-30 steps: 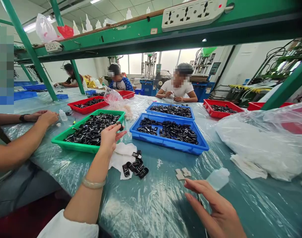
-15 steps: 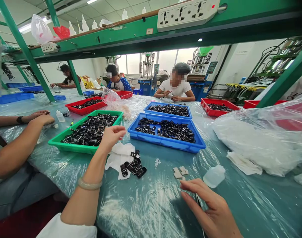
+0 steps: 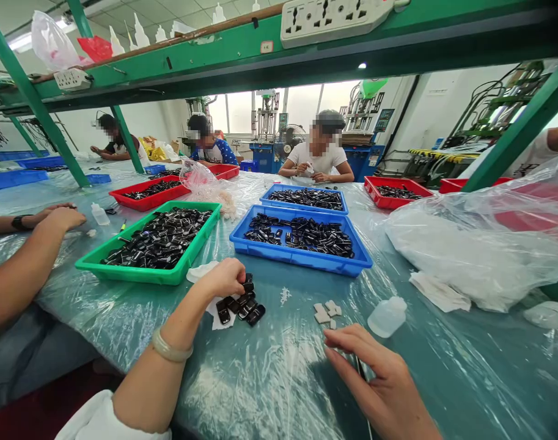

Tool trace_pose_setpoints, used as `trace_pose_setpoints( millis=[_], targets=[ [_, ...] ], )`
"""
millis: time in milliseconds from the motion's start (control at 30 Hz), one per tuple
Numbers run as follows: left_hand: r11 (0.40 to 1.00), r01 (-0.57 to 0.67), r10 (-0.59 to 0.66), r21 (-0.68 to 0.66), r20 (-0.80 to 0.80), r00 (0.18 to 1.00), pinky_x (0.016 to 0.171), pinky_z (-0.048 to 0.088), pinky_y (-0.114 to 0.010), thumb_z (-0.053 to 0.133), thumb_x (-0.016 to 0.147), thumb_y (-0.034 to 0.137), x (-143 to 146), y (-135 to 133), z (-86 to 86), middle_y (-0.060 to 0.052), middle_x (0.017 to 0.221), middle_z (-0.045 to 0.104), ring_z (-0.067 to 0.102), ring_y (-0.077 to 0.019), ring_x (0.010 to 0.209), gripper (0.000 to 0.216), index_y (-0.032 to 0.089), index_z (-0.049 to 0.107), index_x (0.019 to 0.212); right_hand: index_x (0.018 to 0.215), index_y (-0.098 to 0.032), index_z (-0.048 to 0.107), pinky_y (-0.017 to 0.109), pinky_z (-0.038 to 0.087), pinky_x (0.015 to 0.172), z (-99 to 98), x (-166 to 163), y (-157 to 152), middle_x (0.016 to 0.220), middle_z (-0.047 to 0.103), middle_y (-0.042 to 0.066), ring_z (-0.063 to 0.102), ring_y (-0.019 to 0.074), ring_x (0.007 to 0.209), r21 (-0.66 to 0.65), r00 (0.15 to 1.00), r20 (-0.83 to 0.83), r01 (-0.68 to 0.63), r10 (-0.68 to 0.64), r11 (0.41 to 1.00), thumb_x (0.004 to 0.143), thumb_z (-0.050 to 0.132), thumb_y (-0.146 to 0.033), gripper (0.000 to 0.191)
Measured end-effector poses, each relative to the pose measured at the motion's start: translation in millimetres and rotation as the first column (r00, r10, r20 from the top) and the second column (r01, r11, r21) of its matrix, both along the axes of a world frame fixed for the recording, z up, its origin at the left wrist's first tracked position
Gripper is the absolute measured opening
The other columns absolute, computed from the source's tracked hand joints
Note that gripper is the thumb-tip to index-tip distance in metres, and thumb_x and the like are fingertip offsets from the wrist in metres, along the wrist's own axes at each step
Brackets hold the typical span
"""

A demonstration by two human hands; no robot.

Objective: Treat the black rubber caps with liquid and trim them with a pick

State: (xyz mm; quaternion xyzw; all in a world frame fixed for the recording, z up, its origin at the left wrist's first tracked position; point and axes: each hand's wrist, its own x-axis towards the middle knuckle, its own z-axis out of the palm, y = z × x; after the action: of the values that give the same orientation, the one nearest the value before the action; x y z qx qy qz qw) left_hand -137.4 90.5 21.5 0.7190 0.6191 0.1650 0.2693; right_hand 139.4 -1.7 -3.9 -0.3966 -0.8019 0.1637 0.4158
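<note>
My left hand [image 3: 224,278] has its fingers curled down at the edge of a small pile of glossy black plastic pieces [image 3: 249,310]. Its fingertips are partly hidden, so any piece between them does not show clearly. The pile lies partly on a white tissue [image 3: 200,271]. My right hand [image 3: 382,376] rests low on the right, with a thin dark metal tool [image 3: 362,371], perhaps tweezers, lying between thumb and fingers. Just beyond its fingertips are several pale flat pads [image 3: 323,313]. Some tiny white bits [image 3: 285,296] lie between the hands.
Behind my left hand stands a green tray [image 3: 178,276] full of black pieces. Two blue trays [image 3: 301,261] with similar pieces stand ahead. To the right are a squeeze bottle [image 3: 387,316] and a large clear plastic bag [image 3: 480,244]. A co-worker's arm [image 3: 31,269] rests at left.
My left hand has moved down and right from beside the green tray to the black pile. My right hand has hardly moved. The whole view has shifted slightly.
</note>
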Motion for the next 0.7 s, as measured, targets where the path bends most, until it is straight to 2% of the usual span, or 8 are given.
trace_pose_setpoints(
  millis=[133, 200, 367, 467, 567, 700],
  targets=[
    [0.999, 0.021, -0.023, 0.024, 0.062, 0.998, 0.05, 0.03, -0.022, 0.059, 0.058, 0.02, 6, -6, 7.0, 0.002, 0.056, 0.05, 0.044, -0.0115, 0.054, 0.005, 0.016, 0.055, 0.057, 0.089, -0.02, 0.065, 0.028, 0.051, 0.06, 1.0, -2, -1, 0.075, 0.065, 0.006, 0.061, 0.0181, 0.068, -0.003, 1.0, -0.005, -0.007, 0.007, 1.0, 0.082, 0.052, -0.022, 0.015],
    [0.998, 0.063, -0.065, 0.017, 0.124, 0.99, 0.051, 0.033, -0.021, 0.058, 0.062, 0.023, 15, -12, 11.4, 0.001, 0.061, 0.053, 0.047, -0.0118, 0.057, 0.008, 0.016, 0.057, 0.065, 0.09, -0.02, 0.065, 0.028, 0.051, 0.06, 0.9, -2, -1, 0.076, 0.065, 0.006, 0.061, 0.0178, 0.069, -0.016, 1.0, -0.014, -0.008, 0.008, 1.0, 0.082, 0.052, -0.021, 0.015],
    [0.957, 0.283, -0.252, -0.069, 0.287, 0.924, 0.049, 0.036, -0.018, 0.059, 0.068, 0.026, 50, -33, 16.0, 0.002, 0.06, 0.056, 0.047, -0.0093, 0.054, 0.014, 0.015, 0.061, 0.077, 0.095, -0.018, 0.064, 0.027, 0.051, 0.063, 0.4, -4, -2, 0.077, 0.065, 0.005, 0.061, 0.0163, 0.07, -0.09, 0.999, -0.048, -0.017, 0.013, 0.996, 0.082, 0.051, -0.02, 0.018],
    [0.891, 0.445, -0.366, -0.088, 0.441, 0.82, 0.051, 0.035, -0.017, 0.058, 0.071, 0.023, 66, -42, 15.2, 0.001, 0.064, 0.059, 0.047, -0.0081, 0.055, 0.015, 0.014, 0.063, 0.082, 0.097, -0.018, 0.064, 0.027, 0.051, 0.063, 1.6, -5, -3, 0.079, 0.066, 0.004, 0.062, 0.0157, 0.068, -0.225, 0.996, -0.087, -0.008, -0.011, 0.974, 0.081, 0.054, -0.023, 0.02],
    [0.849, 0.521, -0.395, -0.089, 0.549, 0.737, 0.055, 0.038, -0.019, 0.058, 0.073, 0.024, 71, -46, 13.9, -0.002, 0.071, 0.061, 0.05, -0.0098, 0.061, 0.018, 0.013, 0.065, 0.085, 0.094, -0.019, 0.066, 0.028, 0.052, 0.063, 2.9, -7, -4, 0.078, 0.068, 0.004, 0.062, 0.016, 0.066, -0.432, 0.983, -0.181, -0.048, -0.035, 0.901, 0.076, 0.059, -0.025, 0.021],
    [0.837, 0.54, -0.393, -0.091, 0.586, 0.708, 0.062, 0.041, -0.022, 0.058, 0.075, 0.027, 72, -47, 12.3, -0.004, 0.076, 0.062, 0.053, -0.0126, 0.068, 0.021, 0.013, 0.065, 0.089, 0.087, -0.017, 0.07, 0.03, 0.052, 0.065, 4.3, -11, -7, 0.076, 0.07, 0.006, 0.064, 0.0183, 0.069, -0.633, 0.921, -0.381, -0.195, -0.082, 0.749, 0.069, 0.067, -0.028, 0.022]
  ],
)
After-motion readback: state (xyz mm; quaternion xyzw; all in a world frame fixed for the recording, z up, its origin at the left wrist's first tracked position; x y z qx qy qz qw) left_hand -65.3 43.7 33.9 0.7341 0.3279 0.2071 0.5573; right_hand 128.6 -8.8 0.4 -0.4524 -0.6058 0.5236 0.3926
